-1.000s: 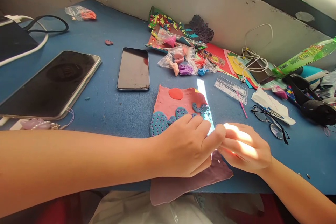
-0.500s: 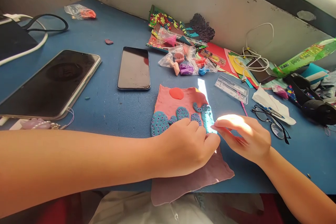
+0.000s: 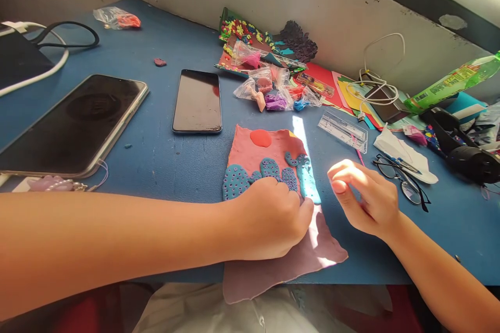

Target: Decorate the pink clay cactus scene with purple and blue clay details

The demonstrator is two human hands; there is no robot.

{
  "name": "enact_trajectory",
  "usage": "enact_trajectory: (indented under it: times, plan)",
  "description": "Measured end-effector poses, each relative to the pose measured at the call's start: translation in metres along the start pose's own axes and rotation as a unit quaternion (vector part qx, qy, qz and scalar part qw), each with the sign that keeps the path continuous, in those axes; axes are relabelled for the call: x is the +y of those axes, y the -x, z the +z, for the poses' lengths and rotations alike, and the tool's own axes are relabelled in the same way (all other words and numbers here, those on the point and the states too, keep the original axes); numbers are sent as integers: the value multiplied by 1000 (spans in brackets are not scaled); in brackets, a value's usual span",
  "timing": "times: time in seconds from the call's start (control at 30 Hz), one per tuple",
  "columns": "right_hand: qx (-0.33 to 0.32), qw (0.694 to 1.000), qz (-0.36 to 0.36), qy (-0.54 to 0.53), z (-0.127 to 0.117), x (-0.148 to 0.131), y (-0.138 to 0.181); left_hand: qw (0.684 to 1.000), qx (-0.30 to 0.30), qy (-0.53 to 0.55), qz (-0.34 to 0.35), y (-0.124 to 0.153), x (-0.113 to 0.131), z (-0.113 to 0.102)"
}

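One clay sheet (image 3: 269, 153) and two phones (image 3: 197, 100) lie on the desk (image 3: 167, 166). The left hand (image 3: 273, 223) presses the sheet with fingers curled closed. The right hand (image 3: 369, 200) hovers with fingers loosely open, holding nothing.

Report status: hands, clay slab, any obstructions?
Left hand curled, pressing on slab by blue cacti. Right hand hovering beside slab, loosely curled, nothing seen in it. Slab flat on table, near edge overhanging. Glasses and ruler close right, not blocking.

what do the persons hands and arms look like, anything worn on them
The left hand and right hand are bare: no gloves, rings, watch or bracelets show. The left forearm and right forearm are bare too, with no sleeve as far as the picture reaches.
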State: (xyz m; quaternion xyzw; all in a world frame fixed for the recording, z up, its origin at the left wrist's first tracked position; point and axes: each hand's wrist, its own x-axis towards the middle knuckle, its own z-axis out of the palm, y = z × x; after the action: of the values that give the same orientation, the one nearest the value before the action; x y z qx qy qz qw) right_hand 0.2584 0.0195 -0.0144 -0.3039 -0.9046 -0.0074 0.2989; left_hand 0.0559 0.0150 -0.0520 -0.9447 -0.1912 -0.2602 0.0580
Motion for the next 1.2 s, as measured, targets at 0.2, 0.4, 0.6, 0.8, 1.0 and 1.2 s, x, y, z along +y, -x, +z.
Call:
enact_trajectory:
  times: [0.2,0.4,0.6,0.8,1.0,1.2]
  plan:
    - [-51,998,40,28,6,6,1,1000,-7,-4,1,-1,1,1]
    - [-26,999,32,-7,17,17,3,1000,7,-14,3,-1,1,2]
    - [-27,999,35,-26,18,16,3,1000,17,-14,0,-1,1,1]
    - [-30,999,37,-23,17,13,3,1000,12,-17,1,-1,1,3]
    - [-34,999,36,-5,16,10,5,1000,7,-19,6,0,1,4]
    - [-28,999,19,-32,11,11,4,1000,5,-15,6,0,1,3]
